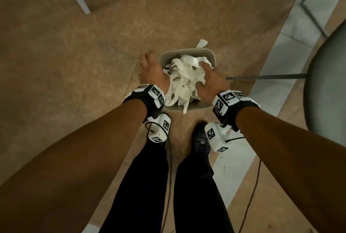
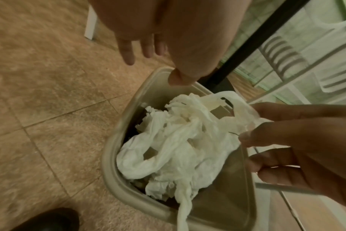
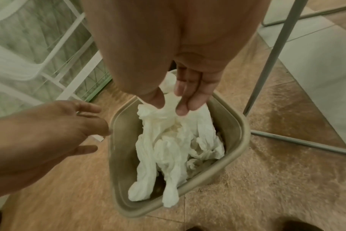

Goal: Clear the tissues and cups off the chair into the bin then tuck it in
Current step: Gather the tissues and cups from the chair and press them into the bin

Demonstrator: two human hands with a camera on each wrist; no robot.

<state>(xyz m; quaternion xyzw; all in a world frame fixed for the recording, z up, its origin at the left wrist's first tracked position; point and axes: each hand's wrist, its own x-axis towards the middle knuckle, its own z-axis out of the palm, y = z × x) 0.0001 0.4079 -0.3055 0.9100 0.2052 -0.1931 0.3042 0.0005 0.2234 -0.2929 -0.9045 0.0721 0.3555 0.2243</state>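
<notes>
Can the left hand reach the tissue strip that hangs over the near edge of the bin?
Probably yes. The left hand is open beside the bin, and nothing lies between it and the tissue strip.

Tissues fill the bin and spill over its near rim; the bin stands on the floor, chair to its right, shoe just before it.

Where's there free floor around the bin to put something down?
Bare tiled floor lies left of the bin, beyond the left hand. Right of it is crowded: chair legs and the chair seat. The bin itself is heaped with tissues.
</notes>
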